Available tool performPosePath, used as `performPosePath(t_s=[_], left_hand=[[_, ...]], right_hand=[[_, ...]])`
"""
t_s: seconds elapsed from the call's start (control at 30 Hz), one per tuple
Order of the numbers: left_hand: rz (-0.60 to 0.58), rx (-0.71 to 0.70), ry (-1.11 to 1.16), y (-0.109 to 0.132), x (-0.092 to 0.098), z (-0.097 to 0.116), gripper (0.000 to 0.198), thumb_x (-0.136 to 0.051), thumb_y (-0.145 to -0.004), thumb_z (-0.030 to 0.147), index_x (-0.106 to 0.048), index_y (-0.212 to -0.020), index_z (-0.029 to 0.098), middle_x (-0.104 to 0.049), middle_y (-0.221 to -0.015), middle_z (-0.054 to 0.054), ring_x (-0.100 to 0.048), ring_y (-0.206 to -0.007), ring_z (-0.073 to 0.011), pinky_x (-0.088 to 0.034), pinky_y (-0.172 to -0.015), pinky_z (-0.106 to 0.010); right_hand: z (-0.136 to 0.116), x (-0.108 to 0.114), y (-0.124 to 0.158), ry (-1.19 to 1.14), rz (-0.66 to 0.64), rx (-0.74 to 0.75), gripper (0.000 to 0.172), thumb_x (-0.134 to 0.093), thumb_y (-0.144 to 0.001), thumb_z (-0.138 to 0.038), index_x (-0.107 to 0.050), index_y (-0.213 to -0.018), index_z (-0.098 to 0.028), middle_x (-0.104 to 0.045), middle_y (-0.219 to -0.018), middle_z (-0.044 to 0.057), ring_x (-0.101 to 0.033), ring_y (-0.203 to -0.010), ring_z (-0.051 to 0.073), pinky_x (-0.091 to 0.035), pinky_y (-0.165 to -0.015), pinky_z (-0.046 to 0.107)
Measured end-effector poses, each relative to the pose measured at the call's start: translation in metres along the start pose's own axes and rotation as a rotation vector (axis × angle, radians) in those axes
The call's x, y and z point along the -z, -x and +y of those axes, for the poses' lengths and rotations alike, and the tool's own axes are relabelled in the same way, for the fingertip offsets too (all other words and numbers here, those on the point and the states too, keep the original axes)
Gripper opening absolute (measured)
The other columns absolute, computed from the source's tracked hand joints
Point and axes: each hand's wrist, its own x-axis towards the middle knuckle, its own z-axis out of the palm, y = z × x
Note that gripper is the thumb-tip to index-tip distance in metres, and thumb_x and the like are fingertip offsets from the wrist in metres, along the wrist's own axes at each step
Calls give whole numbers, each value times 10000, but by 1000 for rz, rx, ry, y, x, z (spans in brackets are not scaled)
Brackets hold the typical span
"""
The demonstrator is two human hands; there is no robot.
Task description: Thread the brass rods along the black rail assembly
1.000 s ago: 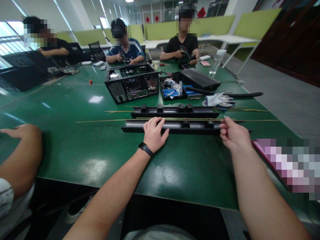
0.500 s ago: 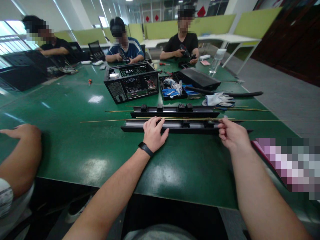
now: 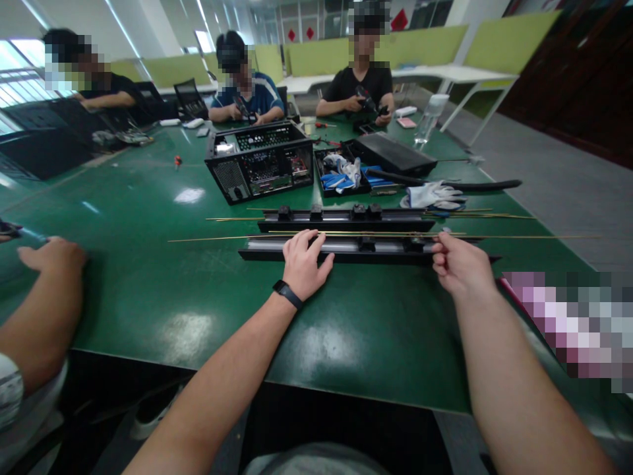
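My left hand (image 3: 302, 260), with a dark band on the wrist, lies fingers spread over the near long black channel (image 3: 262, 254), its fingertips at the thin brass-coloured rods (image 3: 356, 233) along the top. Near the channel's right end, my right hand (image 3: 457, 262) is closed in a pinch on a thin brass rod (image 3: 529, 236), which sticks out far to the right. Small black blocks (image 3: 366, 244) sit in this channel. Just behind it is a second black channel (image 3: 341, 225), also with black blocks and thin rods poking past both ends.
Behind the channels stand an open computer case (image 3: 230, 178), a black tray (image 3: 324, 191) with blue-and-white gloves, another pair of gloves (image 3: 432, 196) and a black tube (image 3: 489, 187). A neighbour's arm (image 3: 49, 284) rests at left. Several people sit across the green table (image 3: 148, 277).
The thin rod has slid to the right, its right end reaching further out. My hands have hardly moved. The neighbour's hand at left has shifted, with a dark tool now at the edge.
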Motion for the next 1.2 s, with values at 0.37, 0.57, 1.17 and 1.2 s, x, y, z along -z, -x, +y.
performPosePath(t_s=[0.37,0.57,1.17,1.2], left_hand=[[-7,7,-1,0,-2,-1,442,-697,-975,361,-690,-1392,215,-680,-1435,-148,-567,-1420,-344,-386,-1204,-516],[-5,3,-3,0,-2,0,447,-697,-976,358,-685,-1398,211,-676,-1436,-152,-566,-1418,-344,-389,-1199,-515],[-10,-4,-8,1,-2,-1,445,-702,-977,363,-688,-1397,215,-683,-1438,-143,-564,-1423,-344,-381,-1206,-512],[-8,-5,-8,1,-2,-1,446,-702,-976,362,-688,-1396,213,-683,-1438,-144,-564,-1423,-345,-382,-1205,-511]], right_hand=[[-1,-1,1,17,-26,-42,228,-649,-1043,-202,-629,-817,-177,-591,-625,-40,-403,-374,28,-211,-293,132],[-1,2,-4,-46,82,20,257,-699,-1029,-273,-599,-807,-188,-546,-606,-58,-403,-386,22,-225,-330,127],[-6,-3,7,-13,10,-33,199,-605,-1054,-149,-626,-856,-148,-584,-622,-39,-410,-393,32,-214,-292,153],[-6,-2,6,-10,13,-29,195,-610,-1045,-135,-628,-851,-147,-583,-624,-38,-413,-395,32,-216,-292,151]])
